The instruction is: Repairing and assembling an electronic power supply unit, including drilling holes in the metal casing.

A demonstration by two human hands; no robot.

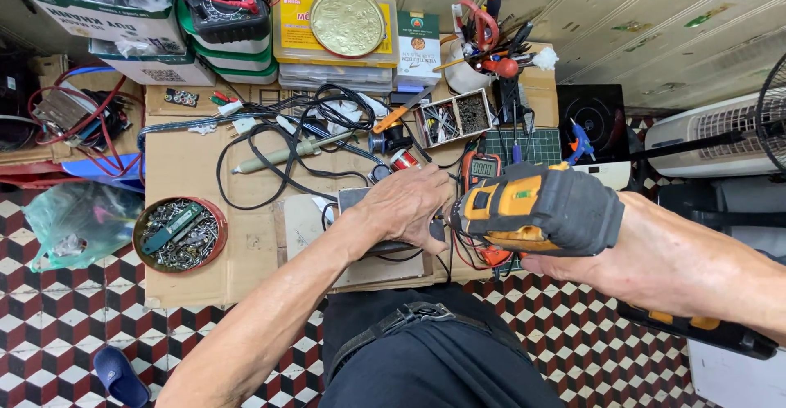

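Cluttered cardboard sheets (188, 171) over tiled floor (49, 326)

Looking straight down from my head onto my lap and the low work surface.

The one camera sits on my head and faces steeply down, close above my left hand (405, 203) and right hand (606, 269). My knees fill the near edge, the cardboard-covered bench (188, 171) spreads through the middle, the wall rises at the far edge, and the tiled floor (49, 326) shows near left and right.
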